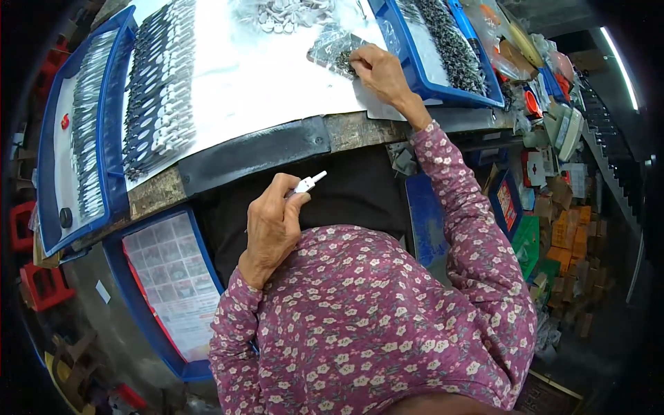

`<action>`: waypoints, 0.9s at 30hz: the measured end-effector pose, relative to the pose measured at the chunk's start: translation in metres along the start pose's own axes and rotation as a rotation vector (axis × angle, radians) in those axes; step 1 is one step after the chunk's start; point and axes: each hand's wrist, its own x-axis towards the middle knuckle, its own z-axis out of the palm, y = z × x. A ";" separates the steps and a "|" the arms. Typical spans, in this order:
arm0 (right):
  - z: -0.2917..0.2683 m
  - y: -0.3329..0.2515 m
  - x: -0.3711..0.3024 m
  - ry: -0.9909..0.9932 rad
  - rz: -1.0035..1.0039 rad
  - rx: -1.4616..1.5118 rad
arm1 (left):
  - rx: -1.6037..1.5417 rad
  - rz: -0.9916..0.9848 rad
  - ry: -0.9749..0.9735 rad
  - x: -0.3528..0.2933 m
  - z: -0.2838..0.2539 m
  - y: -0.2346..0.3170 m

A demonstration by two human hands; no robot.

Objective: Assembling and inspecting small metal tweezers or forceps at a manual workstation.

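My left hand [271, 220] is closed near my lap, in front of the table edge. Between its thumb and fingers is a small white plastic part [305, 185] with a narrow tip pointing up and to the right. My right hand [382, 75] reaches onto the bright white tabletop, its fingertips pinched together at a clear plastic bag [325, 50] of tiny dark pieces. Whatever those fingertips hold is too small to make out. Farther back lies a pile of pale small parts [285, 15].
Rows of white-and-black parts [162, 90] lie at the left, beside a blue tray [109, 138] of slim metal pieces. Another blue tray [443, 93] at the right holds many small dark parts. Dark padding [256, 152] covers the table's front edge. A red stool [45, 285] stands lower left.
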 end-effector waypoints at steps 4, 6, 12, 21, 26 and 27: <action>0.005 0.001 0.002 0.019 -0.058 -0.037 | -0.011 -0.008 0.008 0.002 -0.001 0.000; 0.006 -0.002 0.003 -0.017 -0.043 -0.089 | -0.028 -0.037 0.001 0.002 -0.002 0.001; 0.010 -0.008 0.011 -0.073 -0.145 -0.229 | -0.055 -0.045 0.002 0.001 -0.003 0.002; -0.012 -0.001 0.003 -0.083 0.203 0.424 | -0.308 -0.244 -0.022 0.007 -0.005 0.003; -0.008 -0.008 -0.001 -0.055 0.304 0.684 | -0.430 -0.273 -0.041 0.016 -0.008 0.009; -0.007 -0.009 -0.002 -0.052 0.309 0.675 | -0.430 -0.273 -0.041 0.018 -0.007 0.008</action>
